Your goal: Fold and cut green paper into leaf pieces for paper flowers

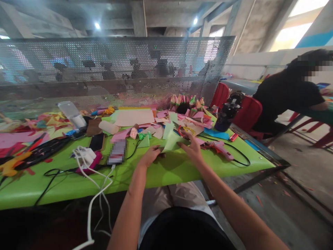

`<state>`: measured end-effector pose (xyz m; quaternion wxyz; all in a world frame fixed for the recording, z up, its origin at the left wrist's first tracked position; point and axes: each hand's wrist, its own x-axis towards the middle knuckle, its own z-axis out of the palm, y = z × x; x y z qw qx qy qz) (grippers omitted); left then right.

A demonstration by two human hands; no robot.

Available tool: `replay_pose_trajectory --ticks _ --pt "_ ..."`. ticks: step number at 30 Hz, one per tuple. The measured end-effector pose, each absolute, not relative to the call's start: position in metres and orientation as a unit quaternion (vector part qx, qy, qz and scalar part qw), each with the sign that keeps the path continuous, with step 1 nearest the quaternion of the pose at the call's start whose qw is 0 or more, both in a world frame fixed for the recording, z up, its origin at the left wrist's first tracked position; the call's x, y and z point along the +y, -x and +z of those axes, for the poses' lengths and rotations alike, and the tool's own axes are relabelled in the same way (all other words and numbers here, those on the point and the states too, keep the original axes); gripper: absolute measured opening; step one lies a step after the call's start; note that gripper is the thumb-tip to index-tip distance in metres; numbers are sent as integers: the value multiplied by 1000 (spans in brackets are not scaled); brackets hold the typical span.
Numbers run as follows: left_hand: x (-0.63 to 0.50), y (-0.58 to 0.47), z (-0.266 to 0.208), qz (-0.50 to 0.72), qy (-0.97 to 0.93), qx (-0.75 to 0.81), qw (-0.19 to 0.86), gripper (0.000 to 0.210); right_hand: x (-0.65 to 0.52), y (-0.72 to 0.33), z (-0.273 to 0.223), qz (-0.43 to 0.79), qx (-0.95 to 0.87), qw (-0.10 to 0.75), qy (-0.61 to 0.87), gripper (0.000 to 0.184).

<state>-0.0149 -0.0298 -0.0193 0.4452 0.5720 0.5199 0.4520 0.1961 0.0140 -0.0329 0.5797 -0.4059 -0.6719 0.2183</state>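
Above the near part of the table, a light green sheet of paper [172, 141] is held between my two hands. My left hand [151, 156] pinches its lower left corner, the fingertips partly hidden. On the right side of the sheet, my right hand [191, 147] grips with bent fingers, the thumb at the paper's edge. Just beyond that hand are a red scissors-like handle [179, 130] and a yellow one [189, 130], partly covered by paper scraps. A pink glue gun [221, 150] lies right of my right hand, and a small green paper piece [144, 141] left of the sheet.
A phone [117, 152] and tangled white cables [90, 199] lie to the left on the green tabletop [140, 173]. A yellow glue gun [13, 161] is farther left. Rolled paper cones [192, 101] and a dark bottle [229, 111] stand behind. A person [288, 90] sits at right.
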Motion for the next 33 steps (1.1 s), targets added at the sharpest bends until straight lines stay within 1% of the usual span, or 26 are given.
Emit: replay_pose_trajectory --ticks 2,5,12,17,19,23,25,27,29,31,33 --pt "-30 17 -19 452 -565 525 448 39 17 -197 -36 282 -627 600 408 41" --pt "-28 18 -19 455 -569 528 436 43 22 -198 -41 320 -590 616 413 36" --pt "-26 16 -15 456 -586 520 423 42 23 -197 -40 318 -582 625 411 30" --pt "-28 13 -13 453 -597 490 446 55 23 -197 -40 302 -581 627 421 26" --pt "-27 12 -15 454 -599 477 457 57 24 -198 -41 296 -584 626 424 26" --pt "-24 14 -21 474 -583 475 459 60 21 -199 -37 284 -603 616 420 31" --pt "-23 16 -21 498 -553 485 460 68 15 -199 -33 244 -646 597 409 37" --pt "-22 18 -21 531 -500 493 474 77 9 -198 -28 171 -710 556 396 44" --pt "-21 20 -20 552 -451 495 497 78 4 -197 -26 94 -762 510 388 45" --pt "-21 21 -20 545 -449 503 499 71 0 -194 -25 43 -779 492 387 35" --pt "-21 21 -19 525 -492 523 457 57 -1 -193 -25 15 -778 494 387 17"
